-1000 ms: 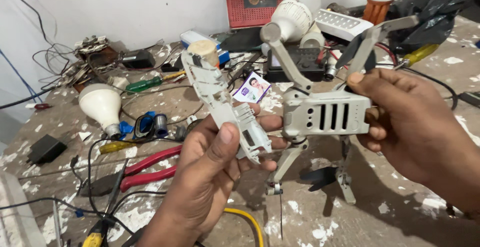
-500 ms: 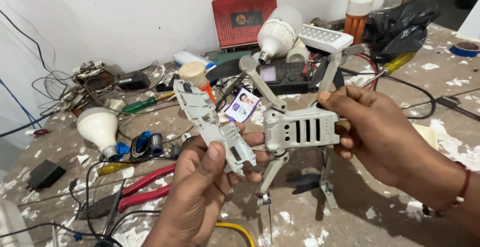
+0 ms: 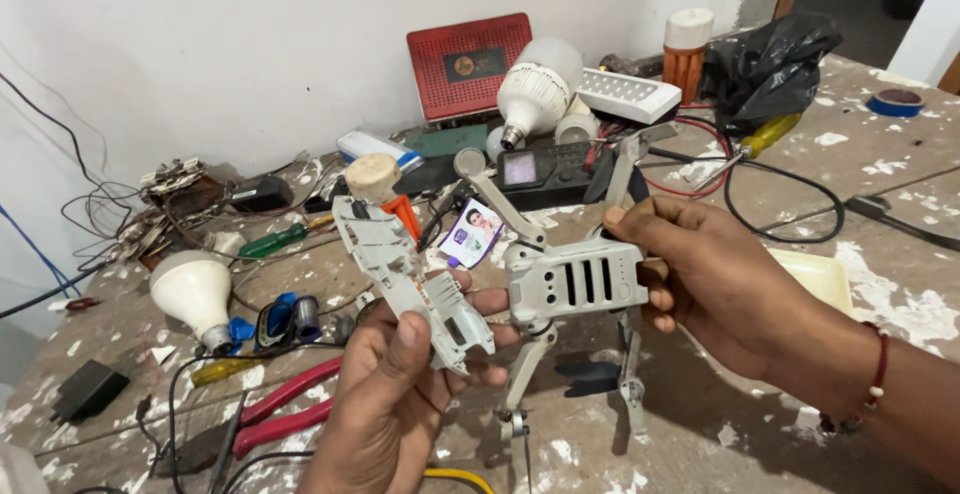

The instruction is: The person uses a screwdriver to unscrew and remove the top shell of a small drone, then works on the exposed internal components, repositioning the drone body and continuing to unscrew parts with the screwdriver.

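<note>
1. You hold the grey drone body (image 3: 575, 282) in your right hand (image 3: 720, 284), raised above the workbench (image 3: 900, 184) at the middle of the view. The fingers wrap its far side and the thumb lies along the top edge, so the slotted face is turned toward you.
2. Judge it light and hollow: thin moulded plastic, stiff across the body but weak at the thin folding arms (image 3: 500, 199) that stick out above and below it. Grip the solid middle block as you do, not the arms or the small dark propeller (image 3: 590, 376) hanging below, which would likely flex or snap.
3. Your left hand (image 3: 390, 394) is closed on the grey shell piece (image 3: 410, 284), thumb pressed on its open inner face and fingers behind. The piece rises up and to the left, its lower end just beside the body.
4. That shell looks thinner still, with ribs and clips inside; it probably bends if squeezed hard, so hold it by the long edges with modest pressure.
5. Smooth plastic can slip in a bare hand, so keep both pieces over the bench.
6. Beneath and behind lie red-handled pliers (image 3: 285, 409), a white bulb (image 3: 195, 294), a green screwdriver (image 3: 275, 244), a small photo card (image 3: 472, 234), a dark meter (image 3: 545, 169), a red box (image 3: 468, 64) against the wall, a black bag (image 3: 765, 64) and loose wires (image 3: 780, 179).
</note>
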The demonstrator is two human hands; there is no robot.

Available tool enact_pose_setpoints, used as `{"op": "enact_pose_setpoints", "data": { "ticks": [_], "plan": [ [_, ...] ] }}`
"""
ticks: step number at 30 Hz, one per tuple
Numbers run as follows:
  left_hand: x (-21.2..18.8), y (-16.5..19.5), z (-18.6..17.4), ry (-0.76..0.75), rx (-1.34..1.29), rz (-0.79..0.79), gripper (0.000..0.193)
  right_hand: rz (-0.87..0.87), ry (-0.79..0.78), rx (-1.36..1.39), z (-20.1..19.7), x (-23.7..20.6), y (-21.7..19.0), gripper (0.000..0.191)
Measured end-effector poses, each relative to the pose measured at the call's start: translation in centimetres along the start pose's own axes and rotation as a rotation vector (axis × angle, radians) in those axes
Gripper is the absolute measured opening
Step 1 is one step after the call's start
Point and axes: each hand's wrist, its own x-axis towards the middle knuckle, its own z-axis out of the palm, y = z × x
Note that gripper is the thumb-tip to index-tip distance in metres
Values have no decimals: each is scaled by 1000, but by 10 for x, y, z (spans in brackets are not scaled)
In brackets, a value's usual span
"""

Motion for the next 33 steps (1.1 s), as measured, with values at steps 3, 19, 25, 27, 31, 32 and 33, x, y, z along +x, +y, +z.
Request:
{"op": "enact_pose_setpoints", "data": {
  "ticks": [3, 19, 25, 27, 31, 32, 33],
  "plan": [
    [-1, 3, -3, -4, -9, -6, 61, 25, 5, -3, 4, 1, 1, 21],
    [-1, -6, 3, 3, -25, -15, 63, 6, 30, -33, -6, -5, -3, 30],
    [-3, 2, -6, 6, -66, -36, 60, -35, 13, -32, 2, -2, 0, 30],
    [-4, 6, -13, -3, -84, -37, 60, -34, 24, -50, 8, 0, 2, 32],
    [-7, 6, -10, -49, -110, -14, 59, -21, 28, -59, 8, -4, 1, 29],
    [-9, 7, -8, -63, -117, -6, 58, -15, 20, -55, 9, -5, 0, 26],
    [-11, 9, -5, -51, -109, -10, 58, -11, 2, -80, 8, -6, 0, 28]
  ]
}}
